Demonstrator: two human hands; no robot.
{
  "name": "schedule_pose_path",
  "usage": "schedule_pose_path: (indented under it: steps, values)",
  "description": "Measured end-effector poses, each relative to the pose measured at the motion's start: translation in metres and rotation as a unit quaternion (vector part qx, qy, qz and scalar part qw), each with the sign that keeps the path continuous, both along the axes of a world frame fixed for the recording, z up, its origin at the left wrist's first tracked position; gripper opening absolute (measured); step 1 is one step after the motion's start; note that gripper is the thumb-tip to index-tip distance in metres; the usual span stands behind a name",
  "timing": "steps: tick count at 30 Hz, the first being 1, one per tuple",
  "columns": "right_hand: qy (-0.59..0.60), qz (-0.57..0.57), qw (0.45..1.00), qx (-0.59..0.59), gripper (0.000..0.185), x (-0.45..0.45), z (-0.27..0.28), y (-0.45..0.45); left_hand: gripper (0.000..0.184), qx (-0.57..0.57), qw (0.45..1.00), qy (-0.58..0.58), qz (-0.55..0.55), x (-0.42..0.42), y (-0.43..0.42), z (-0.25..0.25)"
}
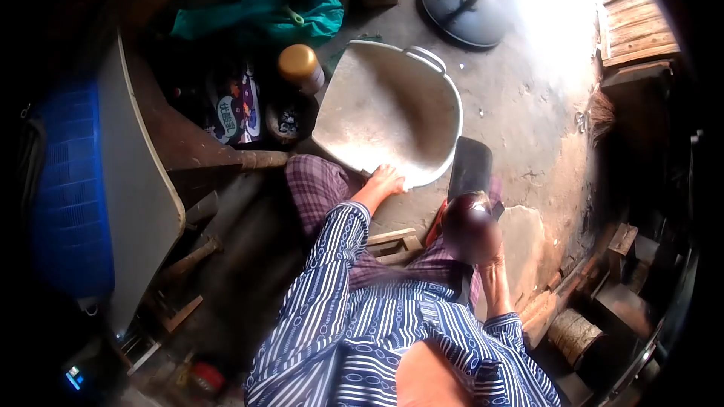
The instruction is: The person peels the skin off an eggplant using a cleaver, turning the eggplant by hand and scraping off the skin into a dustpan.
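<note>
A large off-white tub [351, 98] with a loop handle on its far rim stands tilted in front of my knees, its hollow facing me. The fingers of my left hand [388, 179] are closed over the tub's near rim. To the right, my right hand [495, 255] is mostly hidden by a dark reddish, glossy round thing [471, 230], which is blurred; its kind cannot be told. Just beyond that, a flat dark piece with rounded corners [471, 166] sticks out beside the tub. Whether it joins the round thing is unclear.
A jar with a golden lid [299, 65], a printed packet [237, 105] and a green bag [302, 11] lie at the far left. A round metal stand base [464, 11] is on the floor ahead. A blue crate [68, 181] stands left; wooden pieces [573, 332] line the right.
</note>
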State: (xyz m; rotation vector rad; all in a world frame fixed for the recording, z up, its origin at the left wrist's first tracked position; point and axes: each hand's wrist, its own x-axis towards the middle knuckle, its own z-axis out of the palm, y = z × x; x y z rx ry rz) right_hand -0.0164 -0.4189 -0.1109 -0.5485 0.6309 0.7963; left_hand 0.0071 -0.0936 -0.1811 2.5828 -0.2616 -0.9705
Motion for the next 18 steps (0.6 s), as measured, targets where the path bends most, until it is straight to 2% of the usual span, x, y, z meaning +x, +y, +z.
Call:
schedule_pose_path:
  steps: [1, 3, 6, 9, 10, 12, 13, 14, 16, 17, 18]
  values:
    - [-0.023, 0.027, 0.999, 0.007, 0.037, 0.006, 0.015, 0.008, 0.044, 0.023, 0.999, 0.016, -0.028, -0.004, 0.004, -0.006]
    - [-0.062, 0.077, 0.995, 0.015, 0.033, 0.009, 0.051, 0.023, 0.044, 0.024, 0.999, 0.032, -0.013, -0.015, 0.016, 0.003]
    - [-0.068, 0.092, 0.987, -0.115, 0.028, -0.003, 0.085, 0.036, 0.044, 0.020, 0.998, 0.059, -0.004, -0.035, 0.022, -0.010]
    - [-0.094, 0.106, 0.981, -0.135, 0.024, -0.010, 0.048, 0.012, 0.040, 0.020, 0.992, 0.092, 0.080, -0.036, 0.024, -0.007]
    - [-0.108, 0.114, 0.977, -0.147, 0.023, -0.007, 0.058, 0.024, 0.040, 0.022, 0.993, 0.092, 0.075, -0.041, 0.028, -0.007]
    - [-0.062, 0.050, 0.995, -0.064, 0.021, -0.002, 0.084, 0.040, 0.039, 0.039, 0.992, 0.076, 0.097, -0.041, 0.037, -0.008]
    - [-0.083, 0.080, 0.988, -0.105, 0.021, 0.001, 0.079, 0.041, 0.040, 0.040, 0.992, 0.100, 0.058, -0.035, 0.040, 0.009]
    - [-0.179, 0.167, 0.965, -0.095, 0.023, 0.010, 0.077, 0.046, 0.043, 0.057, 0.996, 0.009, 0.073, -0.038, 0.036, -0.008]
    - [-0.271, 0.210, 0.930, -0.136, 0.027, 0.017, 0.096, 0.067, 0.039, -0.067, 0.983, -0.060, 0.161, -0.029, 0.031, 0.031]
    - [-0.274, 0.196, 0.926, -0.172, 0.029, 0.021, 0.109, 0.082, 0.039, -0.237, 0.937, -0.026, 0.254, -0.032, 0.027, 0.052]
    - [-0.272, 0.179, 0.927, -0.188, 0.031, 0.025, 0.119, 0.096, 0.039, -0.392, 0.854, 0.008, 0.341, -0.034, 0.028, 0.078]
